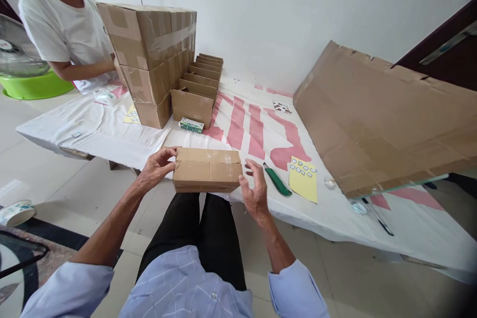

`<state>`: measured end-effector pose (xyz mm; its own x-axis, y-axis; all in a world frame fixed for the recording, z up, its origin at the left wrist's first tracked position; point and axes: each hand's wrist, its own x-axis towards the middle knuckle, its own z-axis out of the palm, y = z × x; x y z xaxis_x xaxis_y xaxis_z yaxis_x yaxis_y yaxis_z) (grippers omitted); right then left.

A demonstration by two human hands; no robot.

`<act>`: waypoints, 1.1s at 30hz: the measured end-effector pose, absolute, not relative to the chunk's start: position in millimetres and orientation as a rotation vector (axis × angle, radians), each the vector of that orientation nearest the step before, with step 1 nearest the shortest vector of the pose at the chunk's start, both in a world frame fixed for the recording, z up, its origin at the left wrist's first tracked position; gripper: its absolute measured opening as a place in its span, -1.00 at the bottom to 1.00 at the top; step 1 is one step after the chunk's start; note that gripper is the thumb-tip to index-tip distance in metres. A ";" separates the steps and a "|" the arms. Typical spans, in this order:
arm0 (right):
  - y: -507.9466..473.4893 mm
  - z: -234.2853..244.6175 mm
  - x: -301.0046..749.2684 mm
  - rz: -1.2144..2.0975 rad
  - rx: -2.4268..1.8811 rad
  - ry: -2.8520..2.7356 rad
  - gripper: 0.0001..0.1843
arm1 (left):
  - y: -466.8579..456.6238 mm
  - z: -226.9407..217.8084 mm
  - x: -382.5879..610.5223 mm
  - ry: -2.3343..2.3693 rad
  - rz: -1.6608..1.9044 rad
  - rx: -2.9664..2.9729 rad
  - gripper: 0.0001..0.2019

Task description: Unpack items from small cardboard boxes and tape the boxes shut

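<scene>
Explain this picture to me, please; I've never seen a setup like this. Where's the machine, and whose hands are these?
There's no machine here, just a person's bare hands. The single picture comes from a camera worn on that person's head, looking forward and down.

The left hand touches one end of a taped cardboard box. The right hand is open at the other end; whether it presses on the box is hard to tell.

On the cloth-covered table are a green knife, a yellow sheet, a small green-and-white box, stacked cartons and a row of open boxes. Another person is at the left.
</scene>
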<state>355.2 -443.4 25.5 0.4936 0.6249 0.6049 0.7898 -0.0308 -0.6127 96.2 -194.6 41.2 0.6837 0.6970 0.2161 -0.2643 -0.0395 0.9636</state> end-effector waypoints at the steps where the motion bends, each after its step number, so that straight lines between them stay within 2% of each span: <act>1: -450.7 25.5 370.6 -0.244 -1.817 -1.212 -0.52 | -194.6 41.1 96.7 0.398 0.809 1.404 -0.53; 4: -475.7 26.8 419.7 -0.293 -2.304 -1.191 -0.61 | -195.6 42.1 98.8 0.432 0.826 1.381 -0.51; 7: -494.5 27.6 453.9 -0.066 -2.867 -1.088 -0.67 | -197.5 43.6 102.2 0.475 0.859 1.360 -0.50; 11: -501.4 22.9 465.4 0.107 -3.085 -0.989 -0.68 | -199.7 45.5 106.3 0.525 0.883 1.342 -0.53; 15: -496.8 24.7 461.3 -0.039 -2.893 -0.943 -0.64 | -202.1 47.3 106.5 0.542 0.896 1.373 -0.61; 18: -485.5 49.0 452.5 -0.163 -2.481 -0.929 -0.59 | -204.5 48.0 105.2 0.555 0.912 1.417 -0.65; 20: -472.3 77.1 439.1 -0.095 -2.178 -1.021 -0.59 | -206.0 47.9 104.5 0.566 0.914 1.428 -0.64; 22: -454.1 108.7 418.6 0.135 -1.957 -1.184 -0.57 | -207.2 47.5 104.3 0.582 0.914 1.431 -0.61; 26: -409.7 156.6 372.7 0.455 -1.702 -1.535 -0.68 | -209.5 46.4 104.3 0.601 0.916 1.442 -0.56; 33: -363.7 171.2 349.6 0.437 -1.640 -1.732 -0.70 | -212.3 46.4 103.3 0.546 0.906 1.424 -0.60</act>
